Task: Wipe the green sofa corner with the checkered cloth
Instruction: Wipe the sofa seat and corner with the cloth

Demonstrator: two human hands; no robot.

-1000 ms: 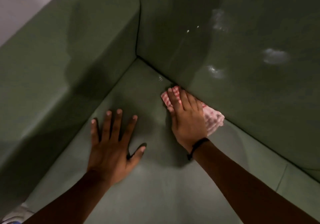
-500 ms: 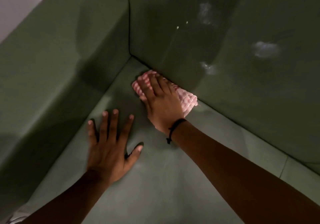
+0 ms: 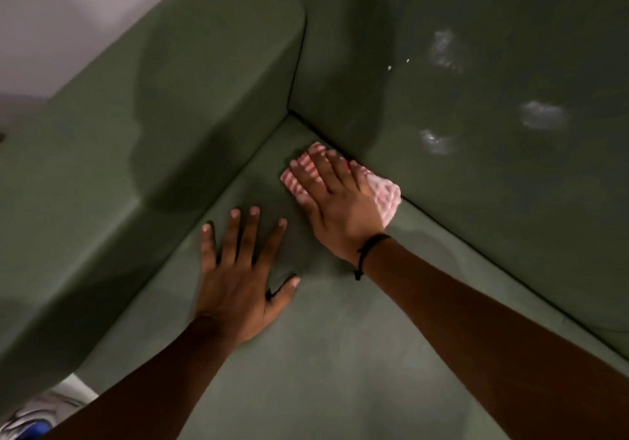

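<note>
The green sofa's inner corner (image 3: pixel 292 112) is where the armrest, backrest and seat meet. A bunched red-and-white checkered cloth (image 3: pixel 386 194) lies on the seat against the backrest seam, just right of that corner. My right hand (image 3: pixel 337 201) presses flat on top of the cloth, fingers pointing toward the corner, and covers its middle. A black cord circles that wrist. My left hand (image 3: pixel 238 269) rests palm down on the seat cushion, fingers spread, holding nothing, a little left of and nearer than the right hand.
The thick armrest (image 3: pixel 153 133) rises on the left and the backrest (image 3: pixel 476 184) on the right, with several pale smudges (image 3: pixel 541 114) on it. A pale wall (image 3: pixel 68 14) shows at top left. A white and blue shoe (image 3: pixel 30 419) sits at bottom left.
My right hand slid the cloth along the backrest seam toward the corner and now sits slightly back from it. The left hand stayed planted on the seat.
</note>
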